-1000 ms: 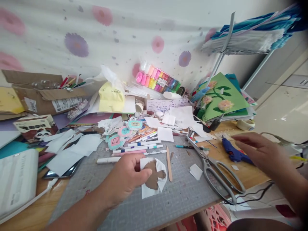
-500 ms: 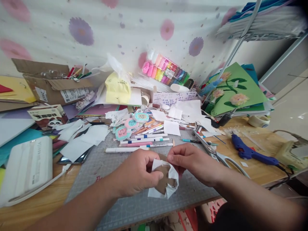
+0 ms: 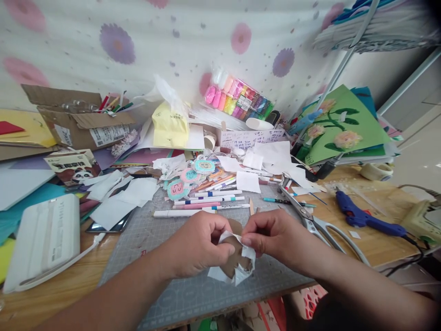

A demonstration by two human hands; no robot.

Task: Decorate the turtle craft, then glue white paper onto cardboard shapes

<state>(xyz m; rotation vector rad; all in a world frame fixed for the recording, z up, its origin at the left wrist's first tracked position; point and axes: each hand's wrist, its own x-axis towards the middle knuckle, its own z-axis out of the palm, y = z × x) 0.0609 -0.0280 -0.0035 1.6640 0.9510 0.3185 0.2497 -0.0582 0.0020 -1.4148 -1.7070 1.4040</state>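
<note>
A brown cardboard cutout with white paper stuck around it (image 3: 234,263) hangs just above the grey cutting mat (image 3: 161,239). My left hand (image 3: 196,243) is closed on its left side, thumb on top. My right hand (image 3: 272,234) pinches the white paper at the cutout's upper edge between thumb and forefinger. Both hands meet over the mat's front middle. Behind them lie several marker pens (image 3: 206,202) and a thin wooden stick (image 3: 251,206).
Large scissors (image 3: 317,223) lie right of my hands, and a blue glue gun (image 3: 365,218) with its cord lies farther right. White paper scraps (image 3: 120,197), a phone (image 3: 106,226), a cardboard box (image 3: 79,122), a clay set (image 3: 241,99) and green flower card (image 3: 341,128) crowd the back.
My right hand left the glue gun, came left to the cutout and now pinches its white paper. The left hand has lifted the cutout off the mat.
</note>
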